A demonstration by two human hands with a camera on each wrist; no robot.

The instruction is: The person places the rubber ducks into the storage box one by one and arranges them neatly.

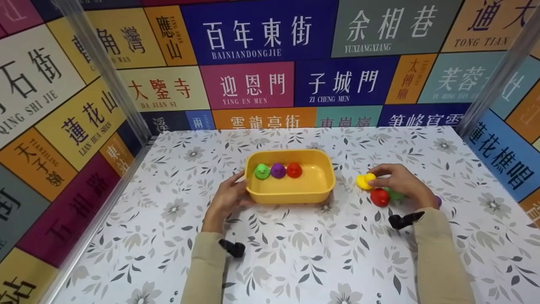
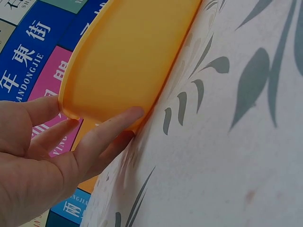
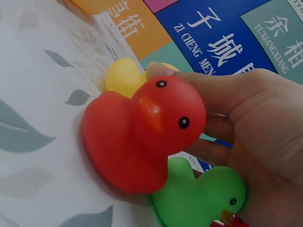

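Observation:
A yellow plastic basin (image 1: 291, 197) stands on the table with a green toy duck (image 1: 262, 171), a purple one (image 1: 278, 170) and a red one (image 1: 294, 170) in a row inside. My left hand (image 1: 228, 194) holds the basin's left end, thumb and fingers spread around the corner, as the left wrist view shows too. At the right, my right hand (image 1: 398, 181) pinches a yellow toy duck (image 1: 363, 181). Close by its fingers are another red duck (image 3: 123, 137) and a green duck (image 3: 199, 194). The red duck partly hides the yellow duck in the right wrist view.
A purple toy (image 1: 438, 201) shows in part behind my right wrist. The table (image 1: 303, 261) has a leaf-patterned cover. Panels with printed characters (image 1: 253, 84) rise behind it and at both sides, with clear corner posts.

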